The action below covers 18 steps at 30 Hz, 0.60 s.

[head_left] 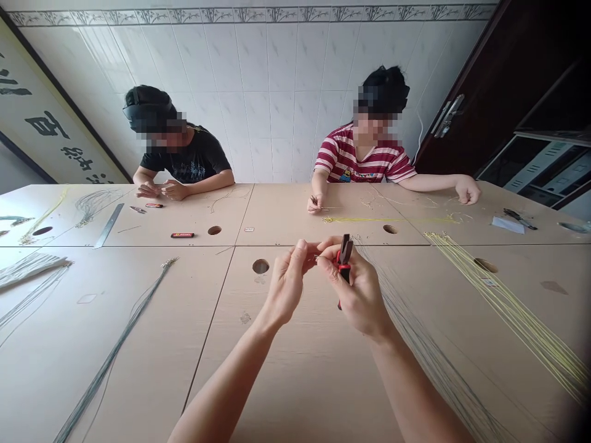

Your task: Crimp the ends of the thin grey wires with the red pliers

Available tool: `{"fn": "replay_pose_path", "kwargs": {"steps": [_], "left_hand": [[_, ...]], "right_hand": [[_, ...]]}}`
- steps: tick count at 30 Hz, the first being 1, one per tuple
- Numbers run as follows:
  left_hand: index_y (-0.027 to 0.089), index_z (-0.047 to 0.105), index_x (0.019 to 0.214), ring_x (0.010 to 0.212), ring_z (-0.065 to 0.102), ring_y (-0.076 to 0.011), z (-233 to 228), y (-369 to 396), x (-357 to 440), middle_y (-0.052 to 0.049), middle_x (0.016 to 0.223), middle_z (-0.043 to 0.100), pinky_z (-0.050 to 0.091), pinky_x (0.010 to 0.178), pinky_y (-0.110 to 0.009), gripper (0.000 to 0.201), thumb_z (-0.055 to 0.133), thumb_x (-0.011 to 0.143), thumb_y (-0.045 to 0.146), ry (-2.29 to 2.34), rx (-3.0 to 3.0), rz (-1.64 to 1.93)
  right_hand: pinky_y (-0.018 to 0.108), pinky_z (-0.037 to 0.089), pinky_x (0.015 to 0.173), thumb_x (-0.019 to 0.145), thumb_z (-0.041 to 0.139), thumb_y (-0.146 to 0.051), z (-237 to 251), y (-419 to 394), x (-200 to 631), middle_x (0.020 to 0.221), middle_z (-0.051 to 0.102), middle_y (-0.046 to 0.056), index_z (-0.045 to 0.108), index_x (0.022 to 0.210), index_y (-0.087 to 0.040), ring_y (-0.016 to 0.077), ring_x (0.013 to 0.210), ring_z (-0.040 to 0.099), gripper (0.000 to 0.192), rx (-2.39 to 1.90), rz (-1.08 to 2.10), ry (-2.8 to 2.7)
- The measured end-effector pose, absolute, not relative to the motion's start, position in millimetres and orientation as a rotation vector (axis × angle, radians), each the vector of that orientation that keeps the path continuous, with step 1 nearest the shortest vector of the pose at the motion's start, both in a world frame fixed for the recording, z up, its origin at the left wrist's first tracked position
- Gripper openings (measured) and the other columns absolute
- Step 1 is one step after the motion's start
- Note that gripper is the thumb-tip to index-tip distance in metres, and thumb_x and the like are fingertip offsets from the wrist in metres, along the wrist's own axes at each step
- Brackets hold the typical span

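Observation:
Over the middle of the table, my right hand (360, 295) is wrapped round a pair of pliers (345, 258) with red and black handles, the dark jaws pointing up. My left hand (289, 280) is closed, thumb and fingers pressed together, close beside the right fingertips. A tiny light-coloured piece shows between the two hands, too small to name. Thin grey cords (406, 326) lie on the table beyond and to the right of my right hand. To the left runs a bundle of grey-green cords (133, 320) with small metal ends.
Yellow cords (512, 307) stretch along the right side. Two people sit across the table, one in a black shirt (194, 154), one in a striped shirt (341, 154). A ruler (109, 225), a red-and-black marker-like stick (183, 235) and other pliers (519, 218) lie farther back. The tabletop has round holes (261, 266).

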<state>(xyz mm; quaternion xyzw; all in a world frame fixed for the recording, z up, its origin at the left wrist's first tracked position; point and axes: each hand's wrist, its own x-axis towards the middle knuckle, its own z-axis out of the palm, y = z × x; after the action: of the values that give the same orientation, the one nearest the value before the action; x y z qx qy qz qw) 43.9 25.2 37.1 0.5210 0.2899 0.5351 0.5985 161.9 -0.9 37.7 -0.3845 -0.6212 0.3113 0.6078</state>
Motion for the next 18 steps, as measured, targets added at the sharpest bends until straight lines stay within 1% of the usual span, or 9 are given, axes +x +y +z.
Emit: {"fn": "replay_pose_path", "kwargs": {"steps": [3, 5, 8, 11, 13, 16, 18], "left_hand": [[0.014, 0.071, 0.098, 0.098, 0.065, -0.0209, 35.9, 20.9, 47.0, -0.009, 0.102, 0.072, 0.047, 0.091, -0.031, 0.042, 0.042, 0.096, 0.044, 0.751, 1.306, 1.242], [0.015, 0.070, 0.092, 0.090, 0.064, -0.0190, 36.0, 18.5, 47.8, -0.009, 0.096, 0.071, 0.047, 0.086, -0.030, 0.043, 0.040, 0.097, 0.045, 0.806, 1.389, 1.232], [0.015, 0.065, 0.076, 0.072, 0.058, -0.0156, 37.9, 15.9, 46.9, -0.006, 0.077, 0.066, 0.046, 0.072, -0.027, 0.048, 0.037, 0.096, 0.048, 0.906, 1.488, 1.192], [0.016, 0.058, 0.067, 0.059, 0.048, -0.0120, 40.5, 14.4, 44.6, -0.001, 0.062, 0.054, 0.040, 0.061, -0.025, 0.049, 0.037, 0.096, 0.050, 0.992, 1.546, 1.170], [0.016, 0.056, 0.069, 0.053, 0.041, -0.0098, 41.8, 13.8, 43.2, 0.001, 0.059, 0.051, 0.036, 0.056, -0.024, 0.046, 0.039, 0.095, 0.050, 1.012, 1.531, 1.172], [0.018, 0.054, 0.081, 0.050, 0.034, -0.0081, 42.6, 13.6, 41.5, 0.004, 0.057, 0.048, 0.031, 0.051, -0.022, 0.038, 0.039, 0.095, 0.050, 0.996, 1.447, 1.204], [0.020, 0.052, 0.085, 0.049, 0.031, -0.0077, 42.7, 14.0, 40.2, 0.006, 0.054, 0.041, 0.027, 0.049, -0.021, 0.031, 0.042, 0.095, 0.047, 0.991, 1.406, 1.232]], "right_hand": [[0.035, 0.045, 0.082, 0.093, 0.055, -0.026, 35.0, -0.8, 161.4, 0.104, 0.051, 0.004, 0.057, 0.086, -0.024, 0.0188, 0.093, 0.054, 0.008, -0.921, 0.533, -1.441], [0.034, 0.046, 0.080, 0.093, 0.055, -0.023, 33.7, -0.2, 161.1, 0.104, 0.050, 0.005, 0.056, 0.086, -0.025, 0.0196, 0.093, 0.053, 0.007, -0.943, 0.407, -1.446], [0.032, 0.047, 0.072, 0.092, 0.054, -0.018, 31.8, 1.9, 161.5, 0.105, 0.048, 0.006, 0.054, 0.086, -0.025, 0.0191, 0.090, 0.052, 0.009, -0.970, 0.269, -1.463], [0.034, 0.047, 0.072, 0.091, 0.052, -0.014, 29.1, 5.2, 162.7, 0.104, 0.048, 0.006, 0.053, 0.088, -0.025, 0.0196, 0.090, 0.052, 0.012, -0.984, 0.172, -1.500], [0.036, 0.047, 0.074, 0.090, 0.052, -0.012, 27.1, 7.7, 163.3, 0.104, 0.048, 0.007, 0.053, 0.089, -0.025, 0.0205, 0.091, 0.053, 0.013, -0.996, 0.105, -1.527], [0.036, 0.048, 0.074, 0.090, 0.051, -0.012, 25.1, 11.0, 163.2, 0.102, 0.049, 0.007, 0.052, 0.089, -0.024, 0.0204, 0.090, 0.054, 0.012, -0.999, 0.023, -1.557], [0.035, 0.048, 0.072, 0.090, 0.052, -0.011, 24.4, 12.8, 162.6, 0.100, 0.049, 0.007, 0.052, 0.089, -0.023, 0.0198, 0.088, 0.054, 0.011, -0.979, -0.040, -1.570]]}}
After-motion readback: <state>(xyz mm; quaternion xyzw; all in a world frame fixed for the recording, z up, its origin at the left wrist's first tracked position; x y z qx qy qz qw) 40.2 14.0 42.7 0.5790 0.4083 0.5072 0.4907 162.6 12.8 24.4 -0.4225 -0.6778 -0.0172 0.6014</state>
